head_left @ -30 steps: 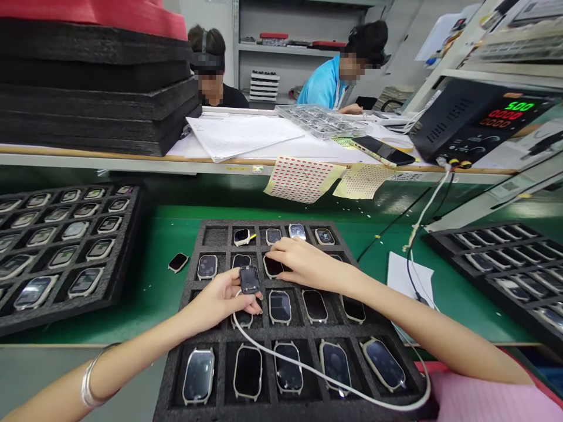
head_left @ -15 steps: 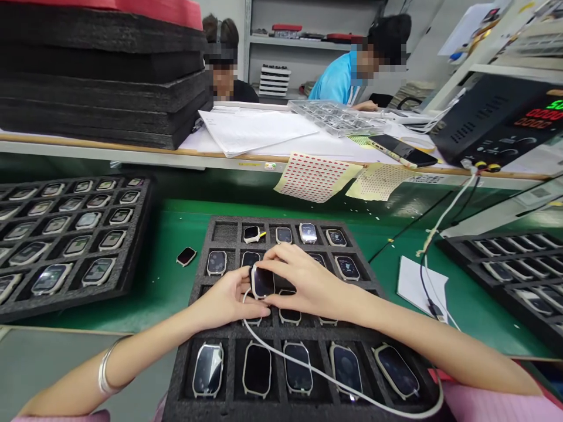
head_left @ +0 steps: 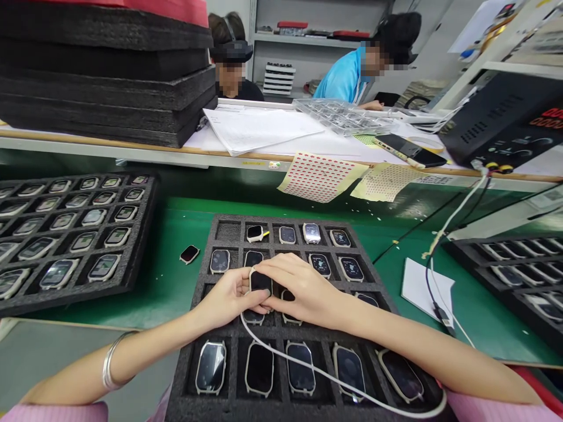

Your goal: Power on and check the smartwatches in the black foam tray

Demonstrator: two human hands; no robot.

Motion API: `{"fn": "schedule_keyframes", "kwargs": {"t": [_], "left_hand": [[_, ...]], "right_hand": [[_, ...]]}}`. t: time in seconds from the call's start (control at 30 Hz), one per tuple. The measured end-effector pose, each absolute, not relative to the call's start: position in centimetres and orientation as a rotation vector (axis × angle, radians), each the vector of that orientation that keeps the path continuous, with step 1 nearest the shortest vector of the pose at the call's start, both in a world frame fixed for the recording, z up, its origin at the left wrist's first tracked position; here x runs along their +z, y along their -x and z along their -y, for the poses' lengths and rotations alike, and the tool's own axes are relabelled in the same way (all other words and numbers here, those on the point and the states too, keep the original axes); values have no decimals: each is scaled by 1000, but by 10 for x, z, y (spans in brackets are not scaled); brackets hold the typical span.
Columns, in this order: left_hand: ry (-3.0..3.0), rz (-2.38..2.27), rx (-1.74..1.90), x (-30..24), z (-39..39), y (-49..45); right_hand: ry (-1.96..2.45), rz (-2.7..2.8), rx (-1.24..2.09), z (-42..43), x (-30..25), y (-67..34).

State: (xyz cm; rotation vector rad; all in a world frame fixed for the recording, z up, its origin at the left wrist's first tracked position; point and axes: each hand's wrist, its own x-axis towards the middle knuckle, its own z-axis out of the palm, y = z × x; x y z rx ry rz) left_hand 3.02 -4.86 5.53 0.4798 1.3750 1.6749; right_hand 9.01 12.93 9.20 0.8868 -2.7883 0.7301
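Observation:
Between my two hands is a smartwatch point(head_left: 260, 282) with a dark screen and a pale case, held above the middle of a black foam tray point(head_left: 185, 375). My left hand point(head_left: 233, 296) grips its left side, the thumb across the lower screen. From the right, my right hand point(head_left: 303, 287) closes on its upper and lower edges. A white cable point(head_left: 321, 371) runs from beneath my left hand across the tray to the lower right; its end at the watch is hidden. Several other watch bodies lie in the tray's compartments, including one with a bright glare point(head_left: 211, 366).
A second foam tray of watches point(head_left: 127, 258) lies at left, another point(head_left: 479, 258) at right. One loose watch piece point(head_left: 189, 254) rests on the green mat point(head_left: 171, 293). Stacked foam trays point(head_left: 105, 88), papers point(head_left: 264, 126) and a power supply point(head_left: 497, 123) occupy the shelf. Two people sit beyond.
My left thumb has moved up onto the watch's screen, and my right fingers lie further over its top. The view has shifted slightly.

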Motion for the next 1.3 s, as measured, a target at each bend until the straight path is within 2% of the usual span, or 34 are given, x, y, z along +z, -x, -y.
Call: {"fn": "schedule_keyframes", "kwargs": {"t": [0.73,0.97,1.07,1.3], "left_hand": [[-426,-1326,1643,59,51,-27],[-474,-1359,1660,61,51,-28],[-499,-1303,1646,61,53,-25],[-401,-1010,1659,58,58,-18]], "right_hand": [[-713,2782,1144,-134,97,-89],[-846,2807,799,-131,90,-92],[-807,2701,991,-131,83,-90],[-630,2540,1806,-133,79,-78]]}}
